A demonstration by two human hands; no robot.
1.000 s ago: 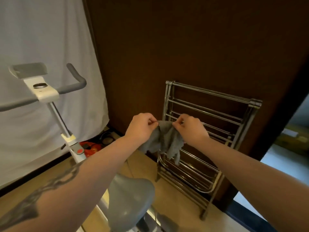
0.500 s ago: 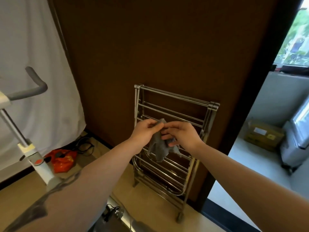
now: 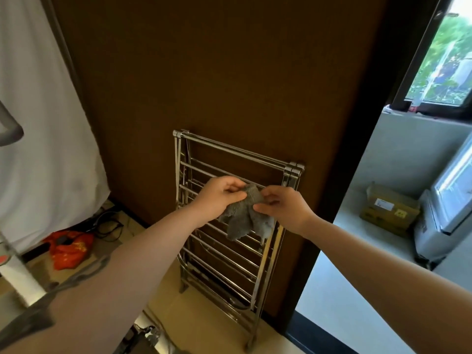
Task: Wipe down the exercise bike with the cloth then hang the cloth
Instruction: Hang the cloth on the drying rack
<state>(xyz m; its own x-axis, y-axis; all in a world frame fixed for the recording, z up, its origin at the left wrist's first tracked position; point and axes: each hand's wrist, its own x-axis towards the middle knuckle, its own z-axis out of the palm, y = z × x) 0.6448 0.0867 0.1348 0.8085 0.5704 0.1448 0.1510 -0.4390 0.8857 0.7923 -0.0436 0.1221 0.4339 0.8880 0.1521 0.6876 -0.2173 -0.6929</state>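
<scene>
We had swung away from the exercise bike (image 3: 10, 129), of which only a grey handlebar end and white post remained at the left edge, and now faced the folded drying rack (image 3: 229, 251) squarely. That suggested the wiping was over and the hanging had begun. Our left hand (image 3: 217, 198) and right hand (image 3: 283, 208) were close together, each pinching the top edge of the grey cloth (image 3: 245, 218), which hung bunched in front of the rack's upper rails, not yet draped over one. The cloth looked nubby and limp; the rack was polished steel tubing leaning on a dark brown panel.
</scene>
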